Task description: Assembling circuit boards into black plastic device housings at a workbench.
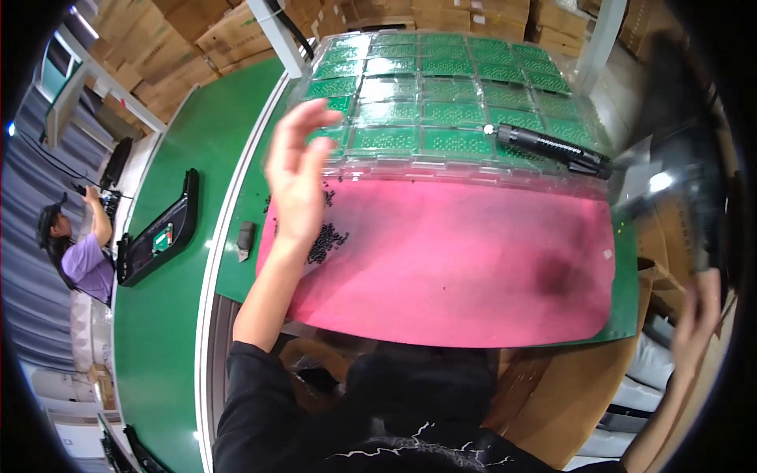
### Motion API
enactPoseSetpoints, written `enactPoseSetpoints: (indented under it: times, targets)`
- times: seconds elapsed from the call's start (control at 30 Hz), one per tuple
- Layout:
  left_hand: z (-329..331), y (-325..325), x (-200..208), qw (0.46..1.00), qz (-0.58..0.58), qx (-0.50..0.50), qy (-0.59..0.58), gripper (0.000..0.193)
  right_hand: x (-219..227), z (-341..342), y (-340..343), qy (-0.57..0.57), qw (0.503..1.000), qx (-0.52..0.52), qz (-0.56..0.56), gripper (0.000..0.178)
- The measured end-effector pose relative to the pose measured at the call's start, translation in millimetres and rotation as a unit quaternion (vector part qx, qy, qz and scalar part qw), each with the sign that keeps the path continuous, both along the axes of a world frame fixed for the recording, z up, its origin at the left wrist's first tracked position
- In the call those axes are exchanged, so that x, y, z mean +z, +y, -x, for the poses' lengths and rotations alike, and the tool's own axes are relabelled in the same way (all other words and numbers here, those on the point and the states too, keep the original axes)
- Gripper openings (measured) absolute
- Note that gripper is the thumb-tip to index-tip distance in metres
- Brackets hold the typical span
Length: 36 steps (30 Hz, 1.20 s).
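Observation:
My left hand (298,185) is raised over the left end of a pink mat (457,260), its fingers apart and curved, holding nothing. Under its wrist lies a scattered heap of small black screws (325,243). Out at the far right, my right hand (697,319) grips the lower end of a large black casing (674,150), smeared by motion, so its exact shape is hard to make out. A black electric screwdriver (548,148) rests across clear plastic trays (378,169) of green circuit boards (457,140) behind the mat.
A long green belt (169,331) runs along the left, carrying a black casing (162,229) with a green board in it. A small dark object (246,239) sits left of the mat. Cardboard boxes (244,39) line the back. A person (83,252) in purple works at far left.

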<state>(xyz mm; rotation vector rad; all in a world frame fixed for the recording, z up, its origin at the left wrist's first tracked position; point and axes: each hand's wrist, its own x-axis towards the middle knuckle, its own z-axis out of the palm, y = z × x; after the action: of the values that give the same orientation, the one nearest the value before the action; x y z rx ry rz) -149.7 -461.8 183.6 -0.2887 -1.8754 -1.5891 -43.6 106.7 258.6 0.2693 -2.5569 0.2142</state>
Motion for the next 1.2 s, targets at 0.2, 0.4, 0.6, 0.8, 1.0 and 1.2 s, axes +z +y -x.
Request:
enactPoseSetpoints:
  times: [0.2,0.4,0.6,0.8,1.0,1.2]
  targets:
    - [10,28,-12,0.918,0.338,-0.157,-0.139,0.059,-26,41,-191,-0.296,0.883,0.314,-0.182,0.020]
    - [9,24,-39,0.876,0.417,-0.145,-0.194,0.026,-21,113,-258,-0.295,0.869,0.393,-0.056,0.025]
    - [17,19,-47,0.879,0.452,-0.125,-0.088,0.021,-57,287,-333,-0.168,0.949,0.258,-0.067,0.037]
    - [16,9,-60,0.877,0.469,-0.110,-0.003,0.018,-117,400,-396,-0.116,0.975,0.119,-0.145,0.062]
    - [22,6,-67,0.883,0.451,-0.125,0.015,0.020,-116,442,-393,-0.259,0.948,0.166,-0.076,0.080]
    - [20,10,-63,0.869,0.479,-0.123,-0.009,0.021,-107,399,-384,0.023,0.977,0.209,-0.045,0.078]
